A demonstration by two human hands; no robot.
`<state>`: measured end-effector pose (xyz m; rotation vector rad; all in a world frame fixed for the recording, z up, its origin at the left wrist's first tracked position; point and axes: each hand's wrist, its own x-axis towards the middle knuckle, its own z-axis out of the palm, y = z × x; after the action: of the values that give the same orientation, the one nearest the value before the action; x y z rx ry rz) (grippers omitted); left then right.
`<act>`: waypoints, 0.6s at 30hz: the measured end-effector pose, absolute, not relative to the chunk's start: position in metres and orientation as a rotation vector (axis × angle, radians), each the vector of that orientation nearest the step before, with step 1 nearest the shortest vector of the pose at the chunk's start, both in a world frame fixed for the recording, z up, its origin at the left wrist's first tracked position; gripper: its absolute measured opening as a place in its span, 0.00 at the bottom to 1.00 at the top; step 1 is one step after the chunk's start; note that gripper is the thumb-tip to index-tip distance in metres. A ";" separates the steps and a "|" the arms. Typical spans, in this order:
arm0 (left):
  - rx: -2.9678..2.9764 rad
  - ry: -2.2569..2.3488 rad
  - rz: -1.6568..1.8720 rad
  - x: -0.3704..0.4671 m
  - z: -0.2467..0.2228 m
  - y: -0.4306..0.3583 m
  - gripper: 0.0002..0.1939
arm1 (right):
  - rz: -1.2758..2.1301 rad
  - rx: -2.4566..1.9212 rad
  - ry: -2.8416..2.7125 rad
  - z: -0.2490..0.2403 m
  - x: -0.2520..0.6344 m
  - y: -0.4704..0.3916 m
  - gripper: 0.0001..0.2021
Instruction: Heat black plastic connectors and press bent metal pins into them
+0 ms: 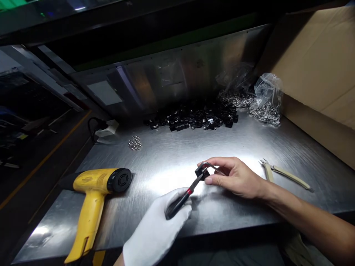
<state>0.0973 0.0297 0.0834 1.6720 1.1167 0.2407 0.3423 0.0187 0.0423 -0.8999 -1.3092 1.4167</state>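
Note:
My left hand (161, 225), in a white glove, is closed around the black handle of pliers (179, 202) with a red band. The tips of the pliers touch a small black block (205, 173) with a bit of shiny metal at its front. Bare fingers of my right hand (235, 175) pinch this block from the right side. A bent grey metal rod (212, 166) arches over the block and runs back into my right hand; whether it is fixed to the block I cannot tell. Both hands are just above the metal table (155, 173).
A yellow heat gun (93, 192) lies at left, near small metal pieces (135, 143). Black parts (194, 117) are heaped at the back, beside plastic bags of metal fittings (266, 101). Cream-handled cutters (288, 175) lie right, before a cardboard box (318, 66). A white socket box (108, 128) stands back left.

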 end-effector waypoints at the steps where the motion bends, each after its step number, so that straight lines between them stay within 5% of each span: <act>1: 1.663 1.126 0.238 0.098 0.083 0.030 0.10 | 1.416 -0.907 -1.310 0.041 0.342 0.019 0.14; 9: 1.604 1.279 0.338 0.088 0.066 0.020 0.12 | 1.243 -1.144 -1.436 0.057 0.346 0.016 0.12; 12: 1.549 1.301 0.404 0.080 0.062 0.016 0.15 | 1.125 -1.351 -1.542 0.064 0.350 0.019 0.18; 18: 1.417 1.363 0.658 0.062 0.059 -0.006 0.16 | 0.746 -1.678 -1.897 0.032 0.358 0.028 0.20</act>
<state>0.0618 -0.0057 0.0593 1.4169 1.3632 0.6576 0.3581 0.0284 0.0325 -1.6784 -1.8972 0.7456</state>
